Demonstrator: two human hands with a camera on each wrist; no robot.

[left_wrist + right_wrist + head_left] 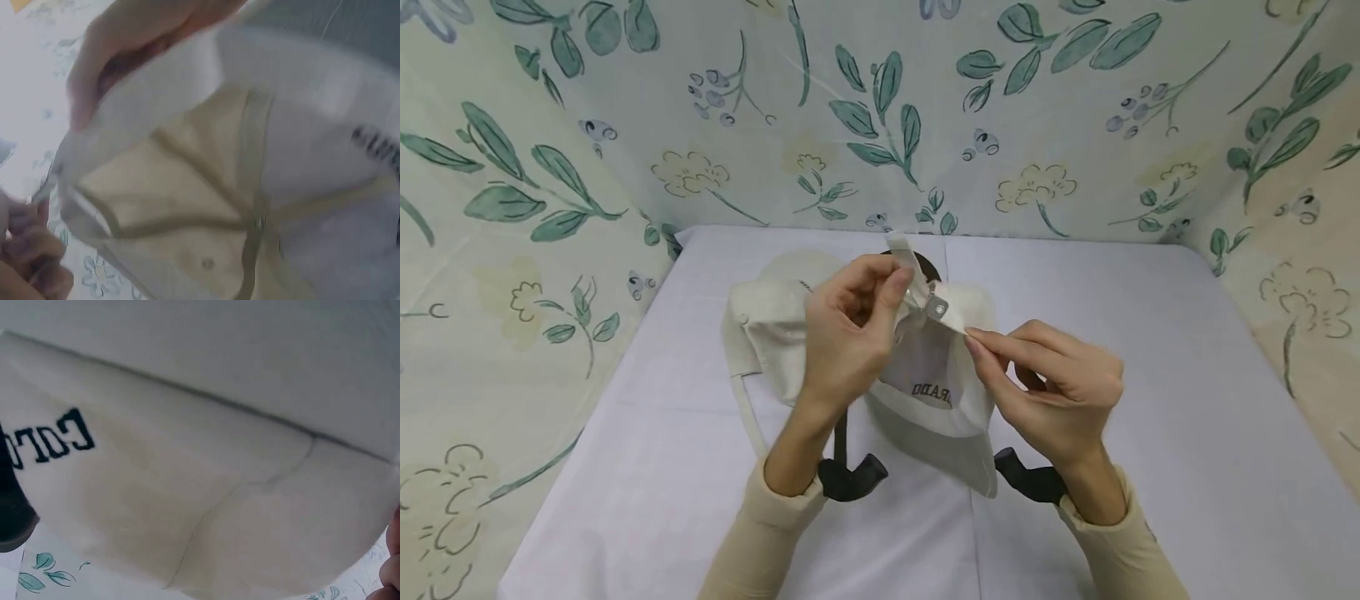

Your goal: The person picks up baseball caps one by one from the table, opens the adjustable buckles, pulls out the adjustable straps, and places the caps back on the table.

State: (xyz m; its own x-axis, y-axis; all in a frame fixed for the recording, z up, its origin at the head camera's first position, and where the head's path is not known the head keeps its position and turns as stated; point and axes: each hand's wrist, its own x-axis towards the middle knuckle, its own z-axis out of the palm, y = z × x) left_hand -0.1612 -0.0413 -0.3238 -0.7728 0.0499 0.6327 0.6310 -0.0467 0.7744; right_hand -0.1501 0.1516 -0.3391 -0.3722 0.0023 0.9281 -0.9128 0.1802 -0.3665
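Observation:
A cream baseball cap (977, 375) is held with its opening towards me and its brim (951, 454) pointing down at the near side. My left hand (850, 342) pinches the loose end of its back strap (904, 254) between thumb and forefinger. With thumb and fingertips, my right hand (1060, 383) pinches the cap's back edge just right of the metal buckle (937, 307). The left wrist view shows the taped seams inside the crown (187, 187). Dark lettering (56, 434) runs across the outside front in the right wrist view.
Another off-white cap (775, 333) lies to the left, partly behind my left forearm, with a pale strap (748, 412) trailing towards me. A dark brown rounded shape (927, 267) shows behind the held cap. White cloth (647, 467) covers the table; floral fabric (887, 150) hangs around it.

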